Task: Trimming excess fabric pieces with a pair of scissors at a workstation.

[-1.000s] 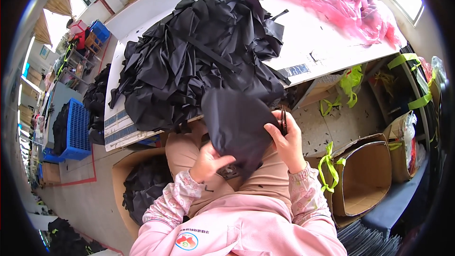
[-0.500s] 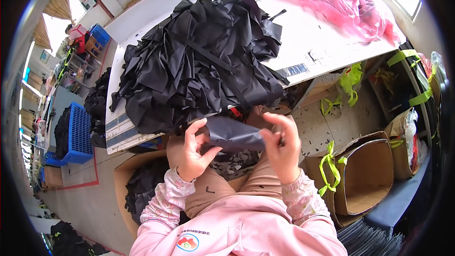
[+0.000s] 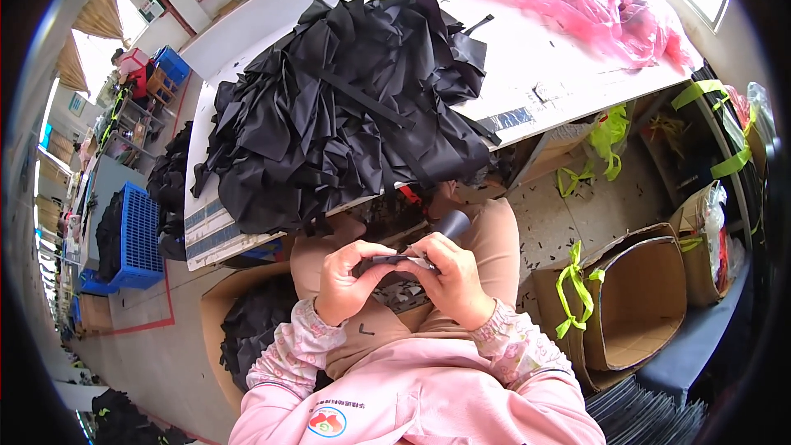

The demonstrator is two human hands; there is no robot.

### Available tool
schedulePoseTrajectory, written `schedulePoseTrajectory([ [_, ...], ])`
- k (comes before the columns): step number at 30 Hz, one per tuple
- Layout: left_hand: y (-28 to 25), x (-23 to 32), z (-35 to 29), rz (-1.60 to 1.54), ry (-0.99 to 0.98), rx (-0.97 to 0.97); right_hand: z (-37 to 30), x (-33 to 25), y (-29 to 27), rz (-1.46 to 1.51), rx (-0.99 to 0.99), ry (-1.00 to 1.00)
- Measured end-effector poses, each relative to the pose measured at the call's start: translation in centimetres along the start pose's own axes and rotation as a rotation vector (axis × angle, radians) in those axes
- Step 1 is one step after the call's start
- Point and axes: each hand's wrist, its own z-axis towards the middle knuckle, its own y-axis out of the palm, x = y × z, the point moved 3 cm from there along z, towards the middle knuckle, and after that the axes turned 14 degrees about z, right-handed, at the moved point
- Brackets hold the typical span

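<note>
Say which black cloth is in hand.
The piece held by the left hand and right hand; the heap lies on the white table, more cloth in the left cardboard box, neither touched.

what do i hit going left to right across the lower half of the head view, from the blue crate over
Blue crate, box of black cloth, left hand, right hand, open carton.

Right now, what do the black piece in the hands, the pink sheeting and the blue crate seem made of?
Black piece: likely synthetic fabric, smooth, satiny, curling flexibly.
Pink sheeting: probably thin plastic film, glossy, translucent, crinkled.
Blue crate: apparently rigid plastic, finish unclear, with gridded walls.
</note>
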Motion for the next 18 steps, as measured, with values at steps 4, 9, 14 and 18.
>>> schedulePoseTrajectory([
  [4, -0.6, 1.1, 0.4, 0.228, 0.195, 0.068, 0.3, -0.1, -0.6, 0.028, -0.016, 0.023],
  [9, -0.1, 0.2, 0.7, -0.105, 0.141, -0.002, 0.3, 0.1, -0.8, 0.170, -0.058, 0.043],
  [14, 2.7, -2.5, -0.7, -0.788, -0.358, -0.137, 0.1, 0.1, -0.5, 0.193, -0.090, 0.026],
  [18, 2.9, -2.2, -0.9, -0.746, -0.250, -0.091, -0.1, 0.5, -0.6, 0.179, -0.094, 0.055],
])
